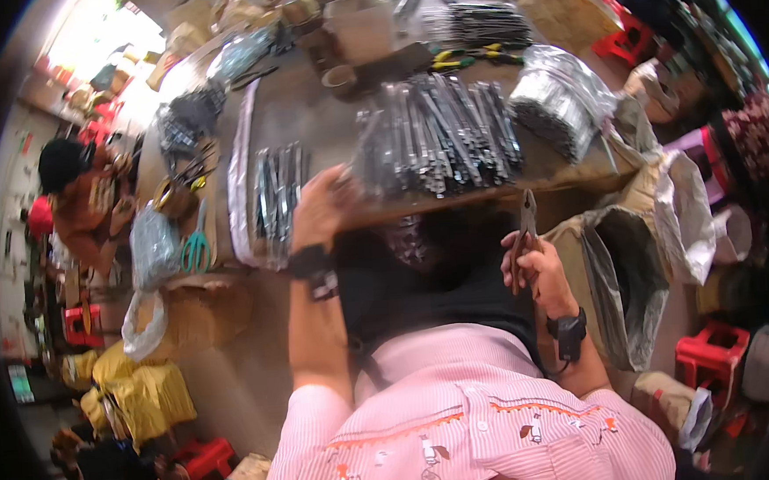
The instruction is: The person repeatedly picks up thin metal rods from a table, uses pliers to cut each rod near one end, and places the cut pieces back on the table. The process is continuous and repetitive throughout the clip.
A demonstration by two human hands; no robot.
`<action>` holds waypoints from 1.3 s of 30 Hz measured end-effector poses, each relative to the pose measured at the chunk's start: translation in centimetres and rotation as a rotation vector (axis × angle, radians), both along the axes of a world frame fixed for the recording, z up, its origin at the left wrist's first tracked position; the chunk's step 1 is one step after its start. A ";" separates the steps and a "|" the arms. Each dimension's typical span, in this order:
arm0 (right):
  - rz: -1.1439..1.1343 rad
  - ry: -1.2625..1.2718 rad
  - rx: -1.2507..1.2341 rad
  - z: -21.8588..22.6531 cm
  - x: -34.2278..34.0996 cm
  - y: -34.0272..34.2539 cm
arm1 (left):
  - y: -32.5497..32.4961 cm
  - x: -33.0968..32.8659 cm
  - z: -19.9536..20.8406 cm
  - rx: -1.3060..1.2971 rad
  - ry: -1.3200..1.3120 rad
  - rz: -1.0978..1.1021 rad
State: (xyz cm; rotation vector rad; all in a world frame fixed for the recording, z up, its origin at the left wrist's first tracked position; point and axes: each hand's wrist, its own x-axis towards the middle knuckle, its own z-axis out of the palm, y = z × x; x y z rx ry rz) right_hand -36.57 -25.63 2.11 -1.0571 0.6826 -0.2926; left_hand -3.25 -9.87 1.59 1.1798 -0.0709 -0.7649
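Hands work over cluttered workbench (306, 113) in crowded workshop.

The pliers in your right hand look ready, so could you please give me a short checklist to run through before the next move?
1. Pliers gripped in the right hand: ok, the handles are in the fist and the nose points up.
2. Pliers jaws free of any piece: cannot tell, too small to see.
3. Left hand on the work: ok, it rests at the edge of the pile of metal strips.
4. Single strip picked out: cannot tell, the fingers are blurred.
5. Open sack beside the right hand: ok, its mouth gapes.
6. Table room: not ok, bundles and bags crowd it.
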 end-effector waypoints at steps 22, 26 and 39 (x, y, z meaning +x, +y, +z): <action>-0.679 0.086 -0.576 -4.0 0.9 -19.0 | 3.7 -5.9 1.6 -0.074 0.213 -0.223; -0.690 0.120 -0.560 -4.9 1.5 -20.3 | 3.3 -6.5 1.6 -0.093 0.211 -0.247; -0.576 -0.190 0.226 -2.8 -3.2 -19.2 | 8.2 -6.5 1.7 0.026 0.177 -0.155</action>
